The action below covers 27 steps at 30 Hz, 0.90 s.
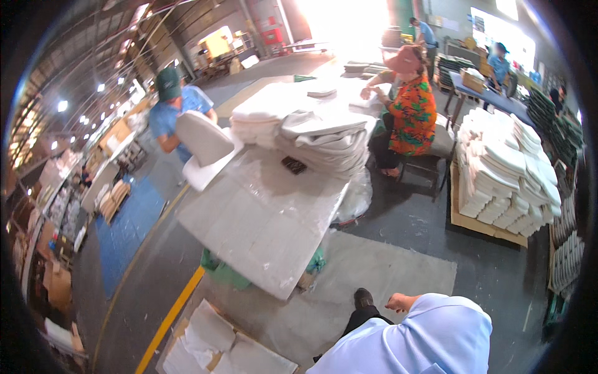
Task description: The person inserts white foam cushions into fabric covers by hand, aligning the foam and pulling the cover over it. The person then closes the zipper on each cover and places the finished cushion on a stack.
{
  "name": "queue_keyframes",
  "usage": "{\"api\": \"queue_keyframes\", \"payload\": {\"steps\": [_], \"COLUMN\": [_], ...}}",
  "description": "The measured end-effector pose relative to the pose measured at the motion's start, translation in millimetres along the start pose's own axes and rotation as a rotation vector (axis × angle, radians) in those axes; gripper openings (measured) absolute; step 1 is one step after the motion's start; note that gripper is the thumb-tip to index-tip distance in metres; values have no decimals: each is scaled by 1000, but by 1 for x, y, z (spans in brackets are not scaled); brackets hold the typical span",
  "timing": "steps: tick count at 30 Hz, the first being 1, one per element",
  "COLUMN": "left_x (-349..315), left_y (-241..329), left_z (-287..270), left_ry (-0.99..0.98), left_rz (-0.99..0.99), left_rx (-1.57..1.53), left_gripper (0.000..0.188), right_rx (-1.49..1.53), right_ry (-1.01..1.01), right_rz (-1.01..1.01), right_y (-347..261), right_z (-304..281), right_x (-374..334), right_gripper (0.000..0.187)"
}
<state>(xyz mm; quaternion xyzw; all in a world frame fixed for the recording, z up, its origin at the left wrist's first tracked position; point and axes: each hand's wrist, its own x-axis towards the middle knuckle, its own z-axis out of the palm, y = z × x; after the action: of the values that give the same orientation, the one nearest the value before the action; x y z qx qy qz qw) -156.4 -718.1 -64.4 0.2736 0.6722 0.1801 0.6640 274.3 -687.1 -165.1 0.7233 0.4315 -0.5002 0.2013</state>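
My right hand [400,303] hangs at my side beyond a pale blue sleeve [436,311], above the grey floor. Its fingers look loosely curled, and no object shows in them. My left hand is out of the picture. In front of me is a large table with a pale, worn top [261,218]. At its far end lies a thick pile of folded white padded pieces [327,140], with a small dark item [293,165] against its near side. One of my dark shoes [363,298] shows below the table's near corner.
A co-worker in a green cap [168,85] handles white panels at the table's left. Another person in an orange patterned top [411,118] sits beyond it. Stacked white pieces [498,168] stand on a pallet at right. An opened carton [218,343] lies near my feet.
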Motion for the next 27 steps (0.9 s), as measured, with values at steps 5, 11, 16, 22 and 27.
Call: {"api": "queue_keyframes", "payload": {"steps": [5,11,16,22,27], "left_x": [36,73,100,144,188], "left_y": [81,152,199,257,322], "left_z": [70,140,163,165,155], "left_ry": [-67,-128,-115,-103,-168], "left_rz": [2,-5,-21,-8,12], "left_rx": [86,126,147,144,47], "left_gripper": [58,59,59,59,62], "right_rx": [224,900,1319,1647,1733], "right_ry": [38,119,149,19,41], "right_rz": [-95,-75,-239,-339,-412], "right_y": [18,52,34,-20,-44], "right_z": [-79,-209,-301,-382,-466], "right_x": [7,25,35,64,100], "right_gripper": [47,45,46,44,29]}}
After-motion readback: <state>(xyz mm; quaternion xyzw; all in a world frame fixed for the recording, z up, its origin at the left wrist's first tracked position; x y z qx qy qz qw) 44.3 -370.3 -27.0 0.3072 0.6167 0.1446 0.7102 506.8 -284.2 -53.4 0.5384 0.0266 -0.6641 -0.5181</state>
